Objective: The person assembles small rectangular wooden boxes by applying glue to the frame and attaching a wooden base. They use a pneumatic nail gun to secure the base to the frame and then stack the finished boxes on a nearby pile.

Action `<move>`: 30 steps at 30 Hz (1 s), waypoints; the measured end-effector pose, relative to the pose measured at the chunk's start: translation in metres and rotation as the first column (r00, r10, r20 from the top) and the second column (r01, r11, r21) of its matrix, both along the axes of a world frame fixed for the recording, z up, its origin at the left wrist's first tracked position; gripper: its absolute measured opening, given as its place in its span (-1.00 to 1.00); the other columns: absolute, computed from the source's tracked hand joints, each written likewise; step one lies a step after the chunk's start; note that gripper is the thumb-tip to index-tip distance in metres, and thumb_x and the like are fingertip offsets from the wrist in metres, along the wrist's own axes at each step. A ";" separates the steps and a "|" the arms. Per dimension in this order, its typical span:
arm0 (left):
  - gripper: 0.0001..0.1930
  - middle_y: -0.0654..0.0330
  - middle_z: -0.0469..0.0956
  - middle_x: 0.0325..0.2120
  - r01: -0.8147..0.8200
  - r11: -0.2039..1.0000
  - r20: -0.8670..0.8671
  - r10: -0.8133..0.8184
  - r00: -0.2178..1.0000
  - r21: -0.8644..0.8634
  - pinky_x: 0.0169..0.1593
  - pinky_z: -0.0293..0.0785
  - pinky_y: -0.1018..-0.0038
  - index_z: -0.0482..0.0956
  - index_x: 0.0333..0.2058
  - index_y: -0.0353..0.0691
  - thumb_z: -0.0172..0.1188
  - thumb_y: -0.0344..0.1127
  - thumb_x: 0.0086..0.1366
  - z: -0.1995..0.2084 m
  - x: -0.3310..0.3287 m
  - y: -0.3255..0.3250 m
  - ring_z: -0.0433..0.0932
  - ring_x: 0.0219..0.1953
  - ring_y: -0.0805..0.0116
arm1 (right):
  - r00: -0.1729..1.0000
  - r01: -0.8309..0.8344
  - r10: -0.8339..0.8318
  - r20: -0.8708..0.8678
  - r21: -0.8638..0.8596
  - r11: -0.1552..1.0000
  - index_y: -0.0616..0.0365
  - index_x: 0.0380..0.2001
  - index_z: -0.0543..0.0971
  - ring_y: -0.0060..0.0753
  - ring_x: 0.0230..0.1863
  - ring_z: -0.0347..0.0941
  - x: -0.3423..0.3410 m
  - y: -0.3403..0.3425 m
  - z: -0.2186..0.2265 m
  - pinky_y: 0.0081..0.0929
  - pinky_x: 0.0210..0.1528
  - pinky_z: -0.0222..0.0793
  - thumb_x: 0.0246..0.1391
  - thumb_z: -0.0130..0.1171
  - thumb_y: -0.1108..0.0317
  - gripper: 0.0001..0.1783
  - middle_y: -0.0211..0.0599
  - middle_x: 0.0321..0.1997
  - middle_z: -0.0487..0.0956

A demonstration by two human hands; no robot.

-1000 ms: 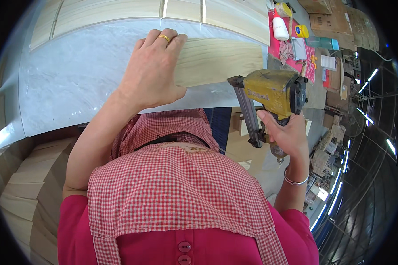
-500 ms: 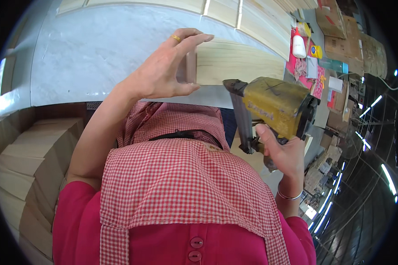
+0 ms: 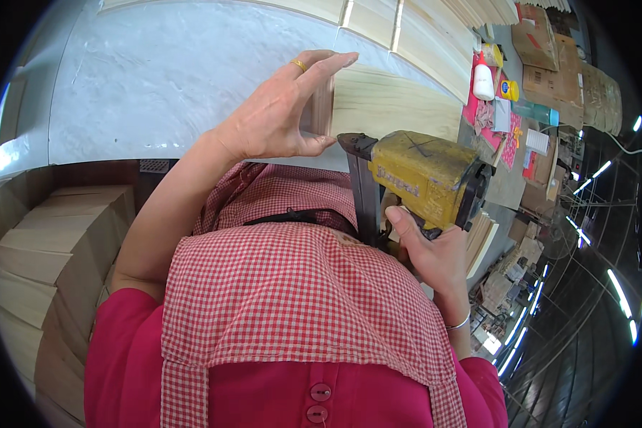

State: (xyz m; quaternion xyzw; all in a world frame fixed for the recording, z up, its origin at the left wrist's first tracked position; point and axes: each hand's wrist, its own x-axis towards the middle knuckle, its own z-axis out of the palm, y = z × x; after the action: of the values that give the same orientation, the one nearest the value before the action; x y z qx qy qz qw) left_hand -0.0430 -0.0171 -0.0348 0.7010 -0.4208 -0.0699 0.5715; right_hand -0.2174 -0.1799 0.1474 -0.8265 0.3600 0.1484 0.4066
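My left hand (image 3: 278, 107) spans a short upright wooden strip (image 3: 322, 107) at the left end of a pale wooden board (image 3: 399, 100). Its fingers lie over the far corner and the thumb presses at the near corner. In my right hand (image 3: 431, 257) is a yellow and black nail gun (image 3: 424, 171), gripped by its handle, which is mostly hidden. The gun's dark nose is close to the near corner of the joint, just right of my left thumb; whether it touches the wood I cannot tell.
Wooden panels (image 3: 428, 53) lie along the table's (image 3: 157, 85) far side. At right are a white glue bottle (image 3: 483, 80) with a red tip, a yellow tub (image 3: 508, 90), a teal bottle (image 3: 538, 113) and cardboard boxes (image 3: 549, 68). Stacked boards (image 3: 32, 264) stand at lower left.
The nail gun in my right hand has moved left, its nose now close to my left thumb. My left hand keeps its hold on the wood and appears slightly farther right.
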 end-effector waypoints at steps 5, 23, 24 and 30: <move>0.18 -0.19 0.22 0.33 0.010 1.000 0.025 -0.009 1.000 -0.015 0.38 0.37 0.10 -0.06 0.49 -0.15 0.49 -0.38 -0.07 0.000 -0.004 0.002 0.31 0.31 -0.21 | 1.000 -0.004 0.003 -0.017 -0.037 0.999 0.40 -0.04 0.61 -0.43 -0.07 0.66 0.002 0.007 0.003 -0.45 0.02 0.54 0.16 0.43 0.41 -0.64 -0.20 -0.04 0.71; -0.01 -0.20 0.09 0.45 -0.249 0.969 -0.179 0.243 0.953 -0.010 0.50 0.07 0.09 -0.01 0.46 -0.37 0.24 -0.41 0.05 -0.005 -0.021 0.035 0.07 0.50 -0.16 | 0.974 -0.194 0.206 0.092 -0.133 0.972 0.32 -0.24 0.71 -0.74 -0.64 0.35 0.040 -0.013 -0.005 -0.64 -0.59 0.26 0.19 0.44 0.15 -0.63 -0.52 -0.58 0.54; -0.02 -0.23 0.11 0.43 -0.252 0.968 -0.175 0.246 0.953 -0.014 0.50 0.07 0.10 0.00 0.45 -0.41 0.24 -0.39 0.05 -0.005 -0.021 0.036 0.08 0.49 -0.18 | 0.974 -0.205 0.217 0.072 -0.141 0.969 0.31 -0.23 0.71 -0.74 -0.64 0.35 0.043 -0.011 -0.002 -0.64 -0.58 0.26 0.18 0.45 0.14 -0.62 -0.52 -0.59 0.53; -0.04 -0.09 0.08 0.48 -0.289 0.956 -0.283 0.263 0.922 -0.056 0.49 0.06 0.01 0.04 0.48 -0.26 0.21 -0.47 0.06 -0.002 -0.021 0.035 0.04 0.53 -0.07 | 0.949 -0.314 0.308 -0.062 -0.165 0.935 0.36 -0.13 0.66 -0.54 -0.30 0.55 0.069 -0.011 0.018 -0.51 -0.21 0.43 0.14 0.44 0.29 -0.65 -0.27 -0.31 0.67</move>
State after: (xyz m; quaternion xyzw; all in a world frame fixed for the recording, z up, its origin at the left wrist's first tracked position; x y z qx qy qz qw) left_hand -0.0644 0.0181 -0.0365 0.7085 -0.2379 -0.0641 0.6613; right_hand -0.1488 -0.1908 0.1655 -0.9023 0.2432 0.1934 0.2987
